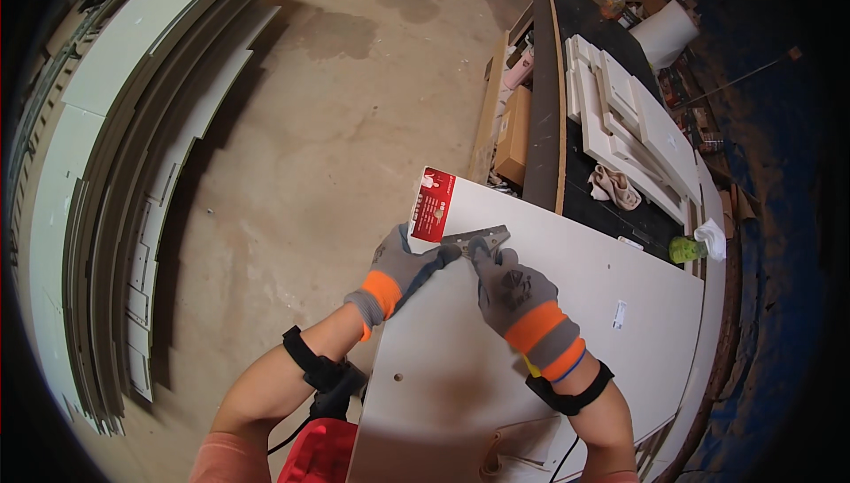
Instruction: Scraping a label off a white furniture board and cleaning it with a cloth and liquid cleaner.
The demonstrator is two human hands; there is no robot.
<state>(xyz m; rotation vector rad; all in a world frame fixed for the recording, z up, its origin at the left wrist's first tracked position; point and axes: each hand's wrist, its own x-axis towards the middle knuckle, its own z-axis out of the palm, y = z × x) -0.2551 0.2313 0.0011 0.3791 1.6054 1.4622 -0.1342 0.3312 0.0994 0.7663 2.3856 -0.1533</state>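
Note:
A white panel (pixel 549 253) lies in front of me, with a red printed label (pixel 432 208) at its far left corner. On it, just beside the label, rests a flat dark grey metal plate with small holes (pixel 492 234), like a bracket. My left hand (pixel 404 262), in a grey glove with an orange cuff, is at the panel's left edge, its thumb pressed to the plate's near left end. My right hand (pixel 513 286), gloved alike, is closed with its fingertips on the plate's middle. The undersides of both hands are hidden.
Long boards (pixel 133 173) are stacked at the left. Beyond the panel, a black-topped bench (pixel 580 151) bears white panels (pixel 633 111), a crumpled cloth (pixel 614 187) and a green bottle (pixel 686 249). A cardboard box (pixel 513 133) sits under its top.

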